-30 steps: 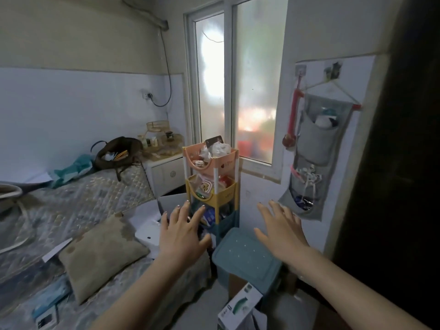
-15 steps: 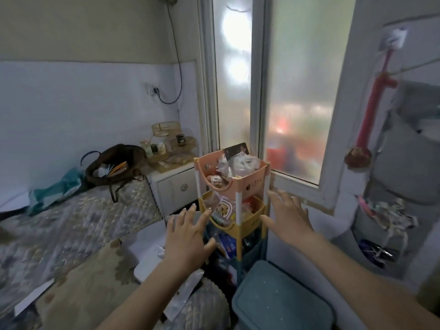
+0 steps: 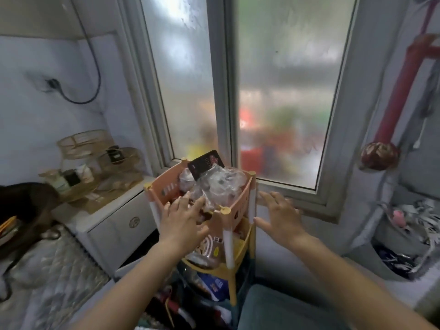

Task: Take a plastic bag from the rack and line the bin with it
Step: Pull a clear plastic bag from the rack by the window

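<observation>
Standing at frame centre below the frosted window (image 3: 281,91): tiered plastic rack (image 3: 240,206), slotted orange top basket, yellow tier beneath, white posts. Filling the top basket: crumpled clear plastic bags (image 3: 221,184), glossy and wrinkled, beside a black packet (image 3: 206,164). Compared with half a second ago: rack looming larger, left hand (image 3: 182,221) now reaching over the basket rim, fingers spread, grasping nothing. Hovering just right of the rack: right hand (image 3: 279,219), fingers splayed, empty. Lying at lower right: teal lid (image 3: 273,310), matte.
</observation>
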The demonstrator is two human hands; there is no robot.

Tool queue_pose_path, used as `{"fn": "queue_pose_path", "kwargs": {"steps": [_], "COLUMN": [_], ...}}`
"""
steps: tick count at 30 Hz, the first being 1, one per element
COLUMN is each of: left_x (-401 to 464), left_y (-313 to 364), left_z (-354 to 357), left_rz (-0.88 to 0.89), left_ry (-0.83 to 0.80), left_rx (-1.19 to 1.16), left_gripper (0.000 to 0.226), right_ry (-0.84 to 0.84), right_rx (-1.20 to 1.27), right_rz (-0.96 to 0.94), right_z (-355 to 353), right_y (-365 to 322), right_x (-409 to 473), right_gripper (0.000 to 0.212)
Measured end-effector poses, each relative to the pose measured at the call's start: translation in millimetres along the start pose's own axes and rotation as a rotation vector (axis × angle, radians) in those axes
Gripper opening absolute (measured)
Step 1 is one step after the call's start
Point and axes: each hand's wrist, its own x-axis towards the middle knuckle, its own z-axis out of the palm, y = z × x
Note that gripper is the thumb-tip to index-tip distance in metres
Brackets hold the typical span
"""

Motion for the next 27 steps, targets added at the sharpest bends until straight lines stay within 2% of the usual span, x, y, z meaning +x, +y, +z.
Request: {"fn": "queue_pose_path", "kwargs": {"steps": [4, 10, 17, 19, 21, 23, 27], "left_x": [67, 130, 172, 183, 194, 202, 210], "left_y": [-26, -27, -14, -9, -4, -1, 0], "left_z": [18, 55, 86, 95, 103, 110, 112], "left_rz": [0.040, 0.107, 0.063, 0.033, 0.019, 0.023, 0.003], "left_ry": [-0.013, -0.078, -0.136, -0.147, -0.118, -0.054, 0.030], "left_rx": [-0.001, 0.044, -0.072, -0.101, -0.148, -0.193, -0.242], "left_gripper": [0.074, 0.082, 0.100, 0.104, 0.103, 0.096, 0.066], "right_ry": [-0.029, -0.057, -0.290, -0.333, -0.317, -0.273, -0.220], "right_rx": [-0.047, -0.120, -0.048, -0.073, -0.080, -0.059, 0.086], "right_rz": [0.067, 0.036, -0.097, -0.134, -0.158, -0.193, -0.212], "right_z": [21, 46, 84, 93, 101, 107, 107], "right_y": [-7, -8, 3, 12, 21, 29, 37], "right_x": [49, 121, 200, 215, 225, 230, 233], "right_gripper": [0.072, 0.075, 0.105, 0.107, 0.097, 0.074, 0.037]}}
